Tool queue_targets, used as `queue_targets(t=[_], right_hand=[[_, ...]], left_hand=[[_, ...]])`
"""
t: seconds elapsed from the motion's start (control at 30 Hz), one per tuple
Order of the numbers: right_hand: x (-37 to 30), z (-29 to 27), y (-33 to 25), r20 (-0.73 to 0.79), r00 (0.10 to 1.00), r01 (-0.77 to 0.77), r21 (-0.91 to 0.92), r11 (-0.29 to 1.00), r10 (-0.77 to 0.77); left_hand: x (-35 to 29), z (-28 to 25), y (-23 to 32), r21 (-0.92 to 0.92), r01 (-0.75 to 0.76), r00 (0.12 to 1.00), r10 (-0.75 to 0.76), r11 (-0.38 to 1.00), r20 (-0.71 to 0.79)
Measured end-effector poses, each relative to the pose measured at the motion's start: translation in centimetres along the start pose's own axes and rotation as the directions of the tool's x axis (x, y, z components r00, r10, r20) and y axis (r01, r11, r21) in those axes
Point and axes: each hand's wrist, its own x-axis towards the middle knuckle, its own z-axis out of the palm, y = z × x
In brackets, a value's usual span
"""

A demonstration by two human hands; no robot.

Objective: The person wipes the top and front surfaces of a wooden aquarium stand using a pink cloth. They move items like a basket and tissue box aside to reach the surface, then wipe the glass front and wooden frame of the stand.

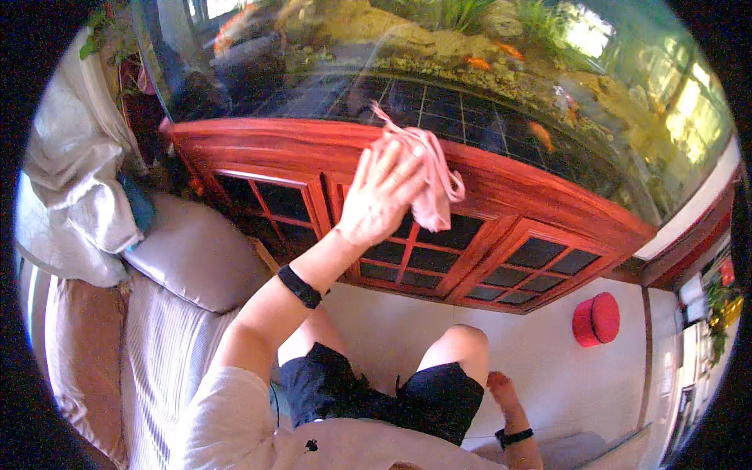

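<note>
My left hand (382, 188) presses a crumpled pink cloth (435, 207) against the reddish wooden rim (313, 139) below a fish tank. Its fingers lie over the cloth, and loose folds stick out above and to the right of them. The fish tank (462, 117) rises just beyond, with orange fish, rocks and green plants behind the glass. Low at the right, my right hand (501, 386) hangs beside my right knee, apart from the cabinet. It is small in the picture, and its fingers are too unclear to read.
Under the tank, the red wooden cabinet (462, 291) has doors with dark panes. A sofa (168, 337) with a grey cushion (196, 251) stands at the left, with pale fabric (78, 188) draped behind. On the pale floor (540, 345), a round red box (595, 319) sits at the right.
</note>
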Motion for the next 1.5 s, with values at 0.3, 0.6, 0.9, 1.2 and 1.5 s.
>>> queue_targets(t=[0.3, 0.6, 0.9, 1.2, 1.5], right_hand=[[-0.5, -10.9, -32.9, -0.305, 0.880, 0.373, -0.028, 0.927, -0.363], [10.8, -9.1, -55.1, -0.239, 0.833, 0.548, 0.478, 0.687, -0.498], [16.7, -3.3, -69.6, -0.259, 0.552, 0.814, 0.375, 0.444, -0.793], [25.5, 3.7, -78.4, 0.266, -0.004, 0.405, -0.881, -0.244, -0.964], [32.2, 20.8, -88.0, 0.324, -0.159, 0.233, -0.906, -0.354, -0.933]], left_hand=[[2.3, -1.3, -0.1, -0.081, -0.010, 0.991, -0.001, 0.997, -0.131], [1.0, -7.4, 0.8, -0.807, 0.508, 0.790, -0.538, 0.303, 0.295], [-4.3, -13.3, -6.6, -0.635, 0.480, 0.632, -0.740, 0.605, -0.228], [-10.9, -15.3, -12.9, -0.812, 0.498, 0.399, -0.912, 0.304, -0.097], [-13.2, -12.0, -15.4, -0.903, 0.393, 0.249, -0.965, 0.174, -0.078]])
